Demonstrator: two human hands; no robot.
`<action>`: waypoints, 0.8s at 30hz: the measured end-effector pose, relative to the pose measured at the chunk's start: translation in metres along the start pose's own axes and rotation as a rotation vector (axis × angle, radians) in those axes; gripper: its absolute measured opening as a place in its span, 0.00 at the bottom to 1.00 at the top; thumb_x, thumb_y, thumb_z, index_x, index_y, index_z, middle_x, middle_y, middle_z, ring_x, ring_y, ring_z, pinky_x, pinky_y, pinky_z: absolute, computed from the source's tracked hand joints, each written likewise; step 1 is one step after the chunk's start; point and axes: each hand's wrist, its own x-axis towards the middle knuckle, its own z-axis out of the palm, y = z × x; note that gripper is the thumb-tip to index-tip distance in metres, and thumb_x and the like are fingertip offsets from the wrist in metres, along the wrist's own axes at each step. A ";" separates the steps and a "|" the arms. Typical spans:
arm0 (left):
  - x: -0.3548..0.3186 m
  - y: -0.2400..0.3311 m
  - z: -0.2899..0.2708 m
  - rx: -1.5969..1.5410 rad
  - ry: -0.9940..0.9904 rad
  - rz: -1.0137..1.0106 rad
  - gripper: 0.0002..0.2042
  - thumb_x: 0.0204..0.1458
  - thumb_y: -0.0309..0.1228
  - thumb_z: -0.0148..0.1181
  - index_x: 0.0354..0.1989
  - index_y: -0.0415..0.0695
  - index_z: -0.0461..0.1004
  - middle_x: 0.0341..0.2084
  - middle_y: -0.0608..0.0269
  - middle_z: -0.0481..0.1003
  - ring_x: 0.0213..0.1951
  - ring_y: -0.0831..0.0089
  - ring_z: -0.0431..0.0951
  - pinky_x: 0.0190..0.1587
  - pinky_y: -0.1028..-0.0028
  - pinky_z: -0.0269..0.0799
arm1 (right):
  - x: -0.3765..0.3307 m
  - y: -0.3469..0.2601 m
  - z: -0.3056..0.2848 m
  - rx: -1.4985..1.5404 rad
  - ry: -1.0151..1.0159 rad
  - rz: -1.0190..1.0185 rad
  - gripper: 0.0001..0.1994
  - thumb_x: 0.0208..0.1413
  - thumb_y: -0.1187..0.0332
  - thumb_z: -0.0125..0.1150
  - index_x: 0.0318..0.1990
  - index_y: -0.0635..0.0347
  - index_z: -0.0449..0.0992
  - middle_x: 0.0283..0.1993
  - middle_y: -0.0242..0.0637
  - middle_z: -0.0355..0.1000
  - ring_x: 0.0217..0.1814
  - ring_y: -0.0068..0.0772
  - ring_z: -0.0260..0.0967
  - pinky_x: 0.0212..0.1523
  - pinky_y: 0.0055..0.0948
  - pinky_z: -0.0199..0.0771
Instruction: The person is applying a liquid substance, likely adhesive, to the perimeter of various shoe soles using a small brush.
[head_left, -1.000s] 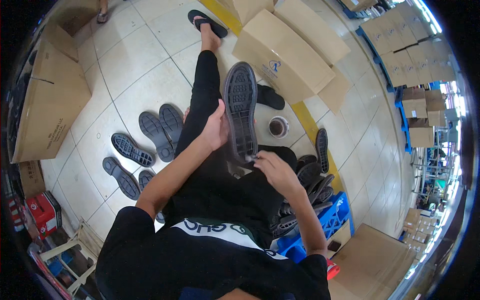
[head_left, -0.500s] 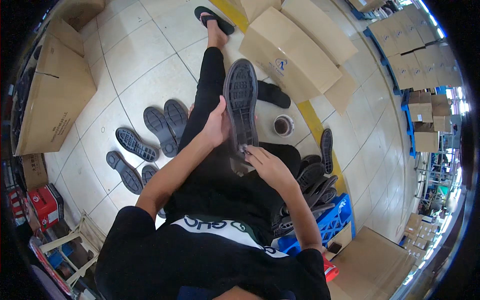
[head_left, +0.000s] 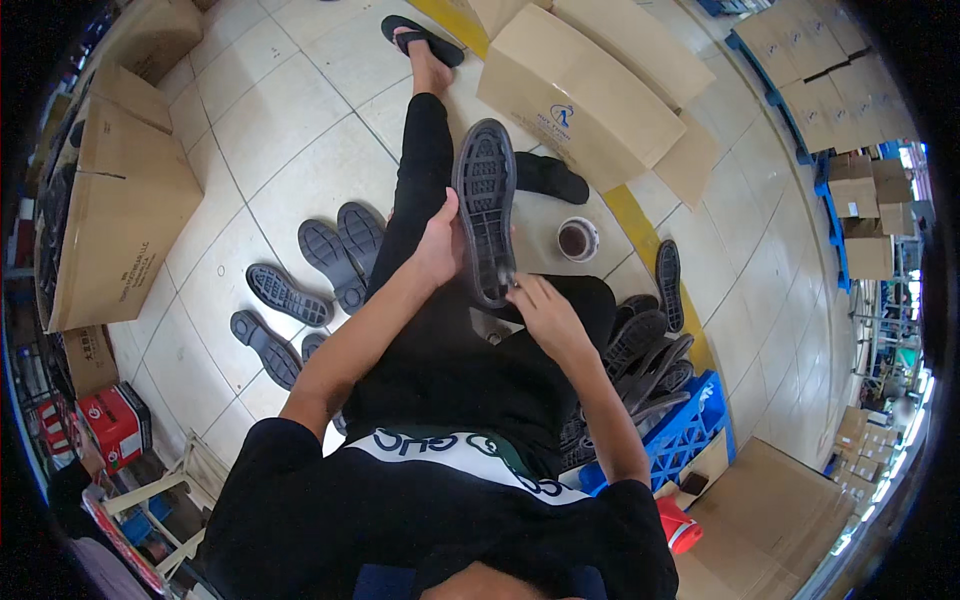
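Your left hand (head_left: 440, 245) clamps the dark sole (head_left: 486, 220) by its edge, tread up, over your lap. Your right hand (head_left: 540, 312) works at the sole's near end – fingers pinched there, can't tell on what. Small cup (head_left: 577, 240) on the floor just right of the sole. Loose soles (head_left: 300, 280) lie left – more piled in the blue crate (head_left: 685, 435) right.

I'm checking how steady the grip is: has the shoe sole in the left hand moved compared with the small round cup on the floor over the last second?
No. The shoe sole keeps its place just left of the cup, tread up, gripped by the left hand.
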 end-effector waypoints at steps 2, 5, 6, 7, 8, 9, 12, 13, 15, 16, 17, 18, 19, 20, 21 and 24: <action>0.003 0.000 0.002 0.009 0.042 -0.027 0.34 0.60 0.59 0.31 0.59 0.41 0.65 0.50 0.51 0.72 0.51 0.55 0.72 0.58 0.55 0.63 | -0.018 -0.001 0.002 0.080 0.038 0.031 0.10 0.50 0.75 0.57 0.41 0.67 0.70 0.50 0.47 0.67 0.51 0.46 0.68 0.49 0.35 0.72; 0.018 -0.009 0.001 -0.016 0.064 -0.036 0.33 0.60 0.58 0.34 0.59 0.41 0.64 0.50 0.50 0.72 0.50 0.53 0.72 0.59 0.55 0.63 | -0.043 0.005 0.001 0.216 0.202 0.193 0.10 0.50 0.77 0.60 0.40 0.66 0.70 0.47 0.45 0.69 0.48 0.46 0.69 0.48 0.33 0.72; 0.021 -0.013 0.003 -0.010 0.126 -0.014 0.32 0.61 0.57 0.34 0.60 0.41 0.63 0.51 0.49 0.72 0.51 0.53 0.72 0.59 0.55 0.63 | -0.050 0.007 0.002 0.338 0.368 0.368 0.08 0.52 0.78 0.59 0.39 0.67 0.71 0.45 0.45 0.69 0.46 0.45 0.70 0.47 0.31 0.71; 0.022 -0.016 0.002 0.004 0.178 -0.003 0.32 0.61 0.56 0.35 0.60 0.41 0.62 0.51 0.49 0.71 0.51 0.53 0.72 0.59 0.56 0.63 | -0.058 0.010 0.005 0.448 0.553 0.548 0.06 0.53 0.78 0.59 0.38 0.67 0.71 0.44 0.46 0.70 0.44 0.45 0.70 0.46 0.29 0.71; 0.019 -0.015 -0.001 0.018 0.143 -0.003 0.32 0.62 0.56 0.34 0.61 0.41 0.61 0.51 0.49 0.71 0.51 0.53 0.71 0.59 0.56 0.63 | -0.064 0.018 0.026 0.564 0.750 0.698 0.03 0.56 0.77 0.58 0.36 0.68 0.71 0.43 0.44 0.70 0.42 0.36 0.71 0.44 0.26 0.71; 0.018 -0.013 -0.006 0.029 0.105 -0.011 0.31 0.62 0.55 0.33 0.62 0.41 0.61 0.51 0.49 0.71 0.52 0.54 0.71 0.58 0.57 0.64 | -0.066 0.027 0.052 0.819 1.008 0.783 0.04 0.58 0.75 0.57 0.37 0.68 0.71 0.40 0.41 0.71 0.40 0.28 0.71 0.43 0.25 0.72; 0.013 -0.007 -0.023 0.311 0.217 -0.039 0.29 0.64 0.50 0.28 0.62 0.41 0.61 0.52 0.49 0.71 0.52 0.53 0.71 0.56 0.54 0.66 | -0.082 0.065 0.080 1.391 1.475 0.982 0.07 0.62 0.68 0.55 0.38 0.64 0.72 0.35 0.35 0.71 0.36 0.27 0.71 0.42 0.28 0.74; 0.013 -0.008 -0.021 0.366 0.280 -0.063 0.28 0.64 0.48 0.27 0.62 0.42 0.61 0.51 0.49 0.71 0.52 0.54 0.71 0.55 0.54 0.67 | -0.092 0.074 0.082 1.385 1.598 0.981 0.08 0.61 0.68 0.56 0.38 0.64 0.72 0.35 0.35 0.72 0.37 0.28 0.70 0.42 0.28 0.74; 0.024 -0.020 -0.021 0.380 0.240 -0.106 0.28 0.64 0.48 0.26 0.62 0.42 0.61 0.51 0.49 0.71 0.51 0.54 0.71 0.55 0.55 0.67 | -0.119 0.076 0.087 1.631 1.839 1.021 0.07 0.61 0.67 0.55 0.37 0.62 0.72 0.35 0.34 0.72 0.37 0.28 0.70 0.42 0.28 0.73; 0.029 -0.023 -0.018 0.353 0.248 -0.102 0.28 0.64 0.48 0.25 0.62 0.42 0.61 0.52 0.50 0.71 0.51 0.54 0.72 0.55 0.56 0.68 | -0.128 0.074 0.086 1.612 1.902 0.996 0.07 0.61 0.67 0.55 0.37 0.62 0.72 0.35 0.34 0.72 0.37 0.28 0.70 0.42 0.28 0.73; 0.028 -0.027 -0.009 0.382 0.218 -0.121 0.28 0.64 0.48 0.25 0.62 0.42 0.61 0.52 0.50 0.71 0.51 0.54 0.72 0.55 0.56 0.68 | -0.139 0.067 0.086 1.739 1.907 0.891 0.06 0.61 0.67 0.55 0.38 0.60 0.72 0.35 0.34 0.72 0.38 0.28 0.69 0.43 0.28 0.72; 0.026 -0.035 -0.001 0.399 0.191 -0.143 0.27 0.64 0.47 0.26 0.62 0.42 0.61 0.52 0.50 0.70 0.51 0.54 0.72 0.55 0.57 0.68 | -0.150 0.060 0.086 1.861 1.902 0.776 0.06 0.61 0.66 0.55 0.38 0.58 0.72 0.35 0.34 0.71 0.38 0.28 0.69 0.43 0.28 0.71; 0.024 -0.043 0.009 0.414 0.168 -0.159 0.27 0.65 0.46 0.27 0.62 0.42 0.62 0.52 0.50 0.70 0.51 0.54 0.72 0.55 0.57 0.68 | -0.156 0.047 0.081 1.850 1.941 0.746 0.06 0.61 0.66 0.55 0.38 0.58 0.72 0.35 0.34 0.71 0.38 0.28 0.69 0.43 0.28 0.71; 0.024 -0.052 0.019 0.433 0.130 -0.182 0.26 0.64 0.44 0.28 0.61 0.41 0.62 0.54 0.49 0.69 0.52 0.54 0.71 0.56 0.57 0.67 | -0.158 0.027 0.068 1.868 1.934 0.753 0.06 0.62 0.66 0.55 0.39 0.57 0.72 0.36 0.33 0.71 0.39 0.28 0.69 0.44 0.28 0.70; 0.028 -0.047 0.018 0.464 0.088 -0.172 0.25 0.64 0.44 0.30 0.61 0.40 0.63 0.54 0.48 0.69 0.53 0.55 0.71 0.57 0.57 0.66 | -0.147 0.016 0.057 1.908 1.871 0.769 0.05 0.62 0.65 0.54 0.39 0.55 0.72 0.37 0.32 0.71 0.39 0.27 0.68 0.45 0.28 0.69; 0.043 -0.099 0.070 0.544 -0.058 -0.319 0.27 0.64 0.47 0.32 0.60 0.39 0.63 0.54 0.48 0.70 0.54 0.55 0.70 0.59 0.57 0.64 | -0.181 -0.023 0.054 1.887 1.941 0.670 0.07 0.63 0.63 0.53 0.39 0.56 0.71 0.40 0.31 0.71 0.39 0.25 0.66 0.44 0.28 0.68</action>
